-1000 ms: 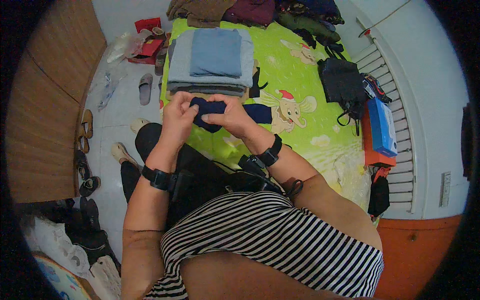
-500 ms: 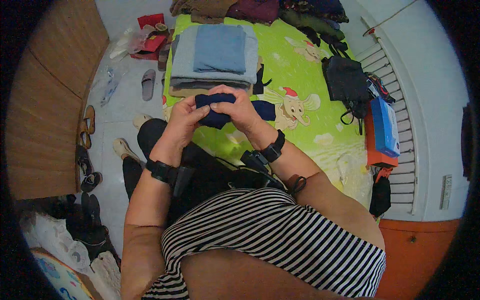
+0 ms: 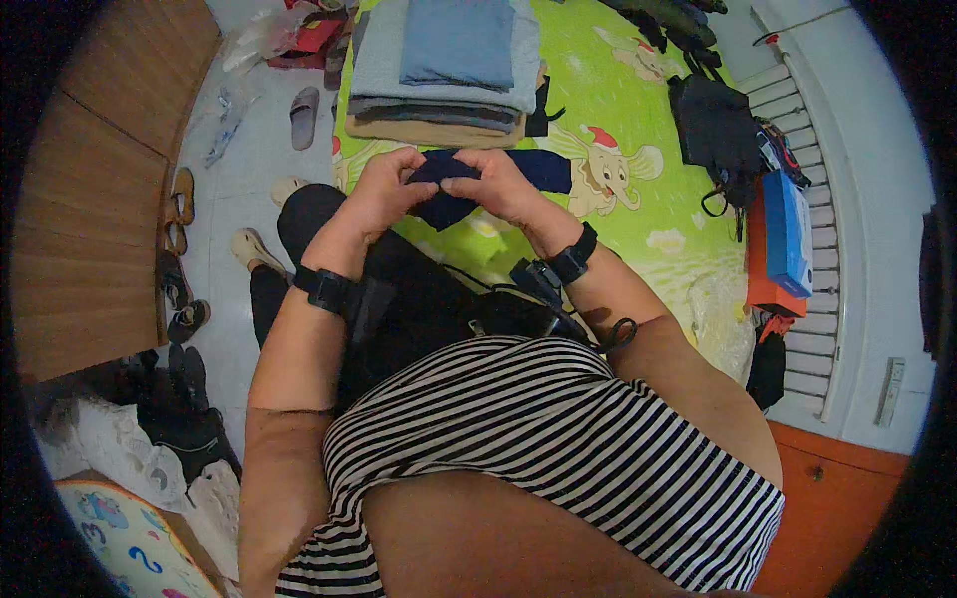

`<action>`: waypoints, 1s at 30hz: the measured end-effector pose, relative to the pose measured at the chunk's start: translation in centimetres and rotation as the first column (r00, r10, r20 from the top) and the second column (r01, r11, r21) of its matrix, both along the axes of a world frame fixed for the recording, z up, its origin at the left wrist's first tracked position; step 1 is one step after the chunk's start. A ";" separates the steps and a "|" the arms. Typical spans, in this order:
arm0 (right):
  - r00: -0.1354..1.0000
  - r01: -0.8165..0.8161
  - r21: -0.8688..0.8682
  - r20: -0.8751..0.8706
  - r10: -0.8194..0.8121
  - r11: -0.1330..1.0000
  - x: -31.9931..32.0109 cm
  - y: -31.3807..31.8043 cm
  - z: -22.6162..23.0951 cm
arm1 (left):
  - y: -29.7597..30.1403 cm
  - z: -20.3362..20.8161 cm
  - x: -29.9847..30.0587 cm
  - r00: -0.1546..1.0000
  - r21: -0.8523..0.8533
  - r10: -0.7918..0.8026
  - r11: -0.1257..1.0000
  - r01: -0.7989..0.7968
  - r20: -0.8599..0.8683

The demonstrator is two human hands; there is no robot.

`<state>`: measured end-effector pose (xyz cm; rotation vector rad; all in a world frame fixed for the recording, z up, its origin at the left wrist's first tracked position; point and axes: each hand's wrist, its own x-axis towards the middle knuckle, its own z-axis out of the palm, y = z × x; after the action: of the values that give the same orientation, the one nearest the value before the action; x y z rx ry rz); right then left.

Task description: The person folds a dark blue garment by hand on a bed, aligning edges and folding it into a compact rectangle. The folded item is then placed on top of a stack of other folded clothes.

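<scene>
Between my hands is a dark navy piece of cloth (image 3: 441, 207), partly bunched, with a pointed lower corner hanging down. My left hand (image 3: 384, 197) pinches its left side between thumb and fingers. On the other side, my right hand (image 3: 503, 191) grips the cloth with the thumb in front. More navy fabric (image 3: 548, 171) lies flat on the bed to the right of my right hand; I cannot tell whether it is joined to the held piece. Just beyond my hands stands a stack of folded clothes (image 3: 444, 105), topped by a folded blue garment (image 3: 457, 45).
The bed has a green elephant-print sheet (image 3: 638, 115). A black bag (image 3: 713, 125) and a blue box (image 3: 788, 234) on an orange one lie at its right side by a railing. Slippers (image 3: 304, 118) and shoes (image 3: 187, 319) stand on the floor at left.
My view has shifted, so the bed and stack sit higher in it. The held cloth has dropped from a raised, bunched shape to a lower fold, and my thumbs have moved slightly apart.
</scene>
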<state>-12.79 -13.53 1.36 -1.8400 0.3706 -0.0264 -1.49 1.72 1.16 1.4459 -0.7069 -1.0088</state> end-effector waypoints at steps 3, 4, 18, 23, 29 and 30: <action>0.992 -0.119 0.023 -0.027 0.119 0.993 -0.7 -1.7 -0.5 | -0.2 -1.0 0.2 0.999 0.046 -0.027 0.999 0.026 0.019; 0.987 -0.157 0.046 -0.010 0.158 0.987 -1.1 -2.4 -1.0 | -0.2 -1.4 0.2 1.000 0.035 -0.027 0.999 0.027 0.001; 0.648 0.612 -0.489 -0.140 -0.749 0.621 -6.0 -18.4 -15.9 | -3.2 -9.4 1.9 0.834 0.201 -0.311 0.949 0.244 0.456; 0.673 0.677 -0.344 -0.067 -0.736 0.651 -6.3 -19.0 -18.5 | -3.7 -9.3 2.4 0.793 0.294 -0.208 0.955 0.038 0.573; 0.759 0.625 -0.052 -0.192 -0.622 0.778 -6.5 -18.0 -16.5 | -5.1 -10.7 5.2 0.694 0.226 0.191 0.858 -0.461 0.694; 0.746 0.647 0.002 -0.209 -0.633 0.762 -6.5 -17.7 -16.3 | -5.4 -11.6 5.1 0.705 0.235 0.156 0.874 -0.424 0.692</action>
<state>-19.31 -31.20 -14.89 -1.5610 1.1265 -0.3054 3.61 -3.66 -10.42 2.2331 -0.7540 -0.3557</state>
